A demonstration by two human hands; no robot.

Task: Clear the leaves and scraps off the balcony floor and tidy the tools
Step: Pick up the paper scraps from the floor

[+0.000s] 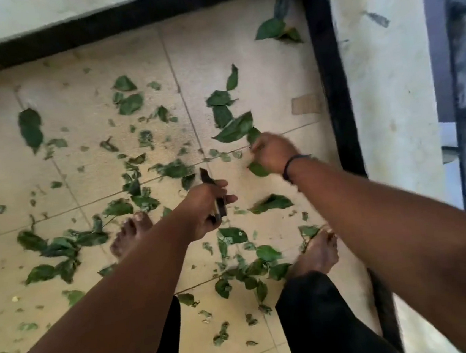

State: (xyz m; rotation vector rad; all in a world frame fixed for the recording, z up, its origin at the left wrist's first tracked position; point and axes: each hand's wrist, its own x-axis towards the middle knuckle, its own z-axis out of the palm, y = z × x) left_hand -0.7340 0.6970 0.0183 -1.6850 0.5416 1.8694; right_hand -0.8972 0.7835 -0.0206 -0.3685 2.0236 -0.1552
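Green leaves and small leaf scraps (132, 103) lie scattered over the beige tiled balcony floor (77, 77). My left hand (205, 208) grips a dark hand tool (212, 195), likely pruning shears, whose dark tip sticks up past my fingers. My right hand (274, 153), with a dark band on the wrist, holds several green leaves (235, 128) low over the tiles. More leaves (249, 272) lie between my bare feet.
A black skirting strip (331, 85) borders the floor at the back and right. Beyond it rises a pale wall (389, 88), then a dark metal railing (460, 95). My bare feet (130, 233) stand among the leaves. A tan scrap (306, 104) lies by the right skirting.
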